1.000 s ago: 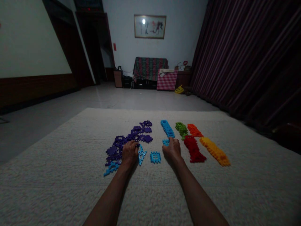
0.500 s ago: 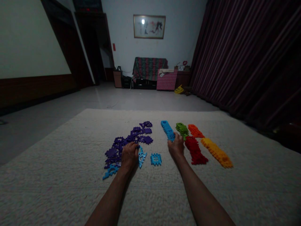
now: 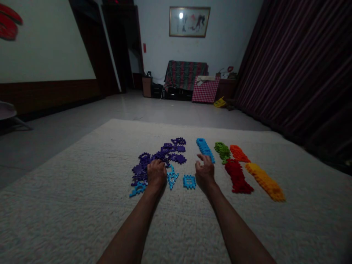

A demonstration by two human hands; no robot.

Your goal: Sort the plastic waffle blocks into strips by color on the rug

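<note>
Flat plastic puzzle pieces lie on a cream rug (image 3: 82,205). My left hand (image 3: 156,173) rests curled, fingers down, on the near edge of a loose purple pile (image 3: 162,156), beside a blue triangular piece (image 3: 172,177). A square blue piece (image 3: 189,181) sits between my hands. My right hand (image 3: 205,171) hovers with fingers loosely spread and nothing in it, just short of the blue row (image 3: 205,147).
Sorted rows lie to the right: green (image 3: 222,151), orange (image 3: 239,153), red (image 3: 238,176), yellow (image 3: 265,181). Another blue piece (image 3: 138,189) lies at the pile's near left. Bare floor, a covered cabinet (image 3: 186,75) and dark curtains (image 3: 297,69) stand beyond.
My right hand set a blue piece onto the near end of the blue row, let go and drew back open. The left hand stayed on the purple pile. My view shifted slightly left.
</note>
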